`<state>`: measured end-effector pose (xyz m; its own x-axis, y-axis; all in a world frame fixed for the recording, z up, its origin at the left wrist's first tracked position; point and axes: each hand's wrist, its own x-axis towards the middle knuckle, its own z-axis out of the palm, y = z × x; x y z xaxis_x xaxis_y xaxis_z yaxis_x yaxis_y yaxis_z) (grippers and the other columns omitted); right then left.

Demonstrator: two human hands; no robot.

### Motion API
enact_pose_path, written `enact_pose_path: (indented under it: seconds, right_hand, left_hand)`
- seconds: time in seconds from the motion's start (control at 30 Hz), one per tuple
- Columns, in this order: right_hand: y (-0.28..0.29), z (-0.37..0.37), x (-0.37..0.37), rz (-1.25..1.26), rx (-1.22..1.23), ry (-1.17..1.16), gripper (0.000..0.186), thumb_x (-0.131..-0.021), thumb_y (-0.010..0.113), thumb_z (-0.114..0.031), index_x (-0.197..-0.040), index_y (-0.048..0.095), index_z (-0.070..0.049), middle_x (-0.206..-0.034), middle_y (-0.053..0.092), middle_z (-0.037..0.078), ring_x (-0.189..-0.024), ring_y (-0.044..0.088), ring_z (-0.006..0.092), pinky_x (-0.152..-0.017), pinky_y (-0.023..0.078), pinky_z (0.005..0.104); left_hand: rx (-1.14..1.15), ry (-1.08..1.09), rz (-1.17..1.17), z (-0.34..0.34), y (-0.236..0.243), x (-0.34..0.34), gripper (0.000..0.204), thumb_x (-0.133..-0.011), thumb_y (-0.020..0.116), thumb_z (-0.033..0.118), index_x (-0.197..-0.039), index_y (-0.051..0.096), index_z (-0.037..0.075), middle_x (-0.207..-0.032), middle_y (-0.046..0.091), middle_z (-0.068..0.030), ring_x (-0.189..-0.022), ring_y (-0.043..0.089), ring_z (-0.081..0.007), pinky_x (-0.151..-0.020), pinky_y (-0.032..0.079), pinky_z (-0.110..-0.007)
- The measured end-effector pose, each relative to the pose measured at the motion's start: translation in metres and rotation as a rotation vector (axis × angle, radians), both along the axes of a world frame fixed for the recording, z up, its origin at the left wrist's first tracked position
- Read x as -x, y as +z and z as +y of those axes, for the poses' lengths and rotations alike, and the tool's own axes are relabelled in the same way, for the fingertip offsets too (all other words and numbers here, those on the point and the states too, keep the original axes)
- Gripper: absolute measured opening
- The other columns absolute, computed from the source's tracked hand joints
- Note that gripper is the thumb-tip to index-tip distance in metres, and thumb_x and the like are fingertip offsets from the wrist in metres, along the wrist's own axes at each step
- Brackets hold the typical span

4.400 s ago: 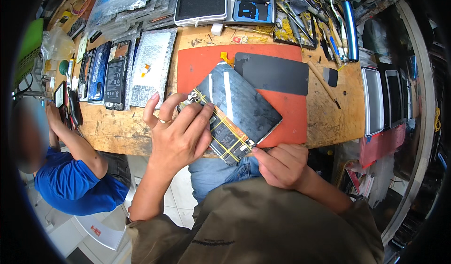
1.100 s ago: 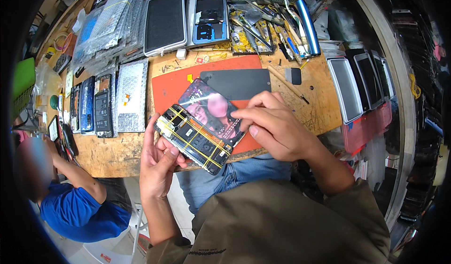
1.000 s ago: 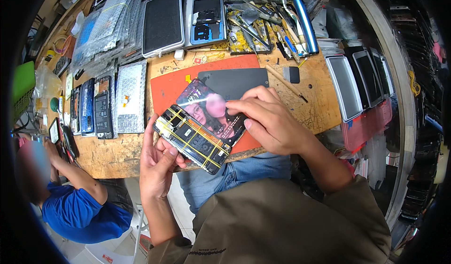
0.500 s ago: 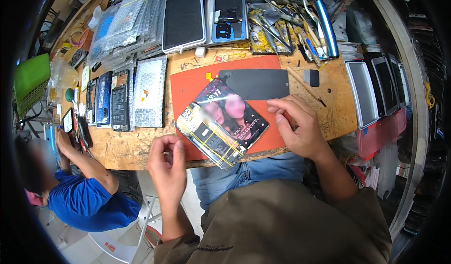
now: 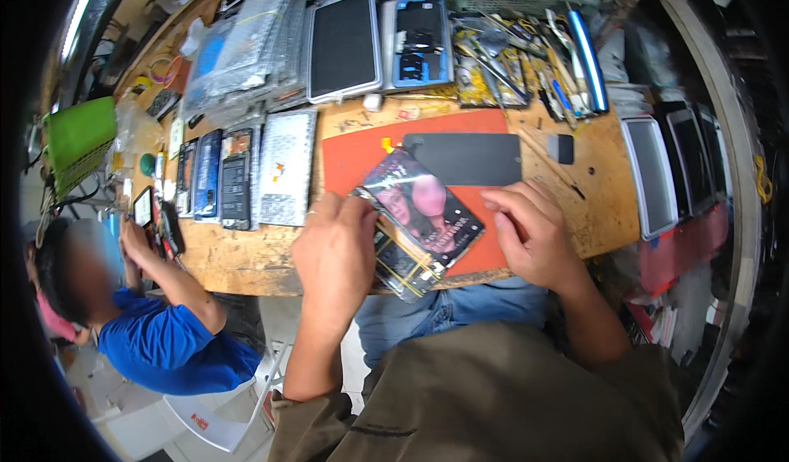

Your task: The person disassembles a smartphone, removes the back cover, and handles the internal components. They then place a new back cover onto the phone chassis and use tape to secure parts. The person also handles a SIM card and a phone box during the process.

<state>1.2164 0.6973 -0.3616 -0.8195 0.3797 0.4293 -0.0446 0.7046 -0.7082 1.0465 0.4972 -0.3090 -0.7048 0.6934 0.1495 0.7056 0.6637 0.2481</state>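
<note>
Tray (image 5: 470, 102) w/ tools (image 5: 491, 80) at back; L hand (image 5: 335, 252) at phone (image 5: 404, 262), grip unclear; R hand (image 5: 530, 232) free.

A worn wooden bench (image 5: 238, 266), its front edge scuffed and darkened, fills the middle of a crowded workroom above a floor (image 5: 352, 352) of pale square tiles. A white chair (image 5: 223, 427) stands at lower left, while a bright green plastic piece (image 5: 80, 137) rises past the bench's left end. At right, a pale upright frame (image 5: 734, 125) borders deep shadow; a bright strip (image 5: 80, 20) gleams at upper left
</note>
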Motion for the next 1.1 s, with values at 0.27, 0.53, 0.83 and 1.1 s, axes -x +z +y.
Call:
enact_pose_path:
  seconds: [0.27,0.53,0.83,1.1]
  right_hand:
    - [0.000,0.002,0.002,0.059,-0.011,0.038,0.030,-0.082,0.065,0.009,-0.111,0.069,0.002,-0.095,0.069,0.014,-0.082,0.064,0.0331,-0.075,0.049,0.0439]
    - [0.013,-0.046,-0.018,0.050,-0.229,0.213,0.032,-0.075,0.079,-0.006,-0.106,0.073,-0.004,-0.090,0.065,0.005,-0.077,0.061,0.0246,-0.071,0.043,0.0411]
    - [0.021,-0.021,-0.016,0.088,-0.210,-0.010,0.026,-0.075,0.078,-0.002,-0.100,0.073,-0.002,-0.086,0.066,0.007,-0.074,0.061,0.0267,-0.069,0.044,0.0409]
    - [0.019,-0.017,-0.015,0.106,-0.205,-0.019,0.024,-0.076,0.077,0.000,-0.099,0.073,-0.002,-0.086,0.065,0.008,-0.073,0.060,0.0276,-0.068,0.044,0.0410]
  left_hand:
    - [-0.015,-0.296,-0.081,-0.016,0.000,0.030,0.035,-0.091,0.071,0.003,-0.126,0.069,0.003,-0.118,0.066,-0.0142,-0.111,0.062,-0.0374,-0.094,0.052,-0.045]
    - [-0.041,-0.480,-0.466,-0.042,0.007,0.056,0.077,-0.086,0.079,0.006,-0.156,0.046,0.003,-0.156,0.051,-0.0203,-0.141,0.049,-0.0421,-0.118,0.040,-0.048]
    - [-0.016,-0.453,-0.496,-0.047,0.005,0.055,0.093,-0.076,0.087,0.008,-0.158,0.043,0.004,-0.154,0.051,-0.0190,-0.140,0.049,-0.0406,-0.116,0.043,-0.046]
    - [-0.082,-0.450,-0.431,-0.044,0.004,0.056,0.084,-0.074,0.088,0.007,-0.150,0.052,0.000,-0.138,0.061,-0.0183,-0.128,0.056,-0.0397,-0.109,0.048,-0.045]
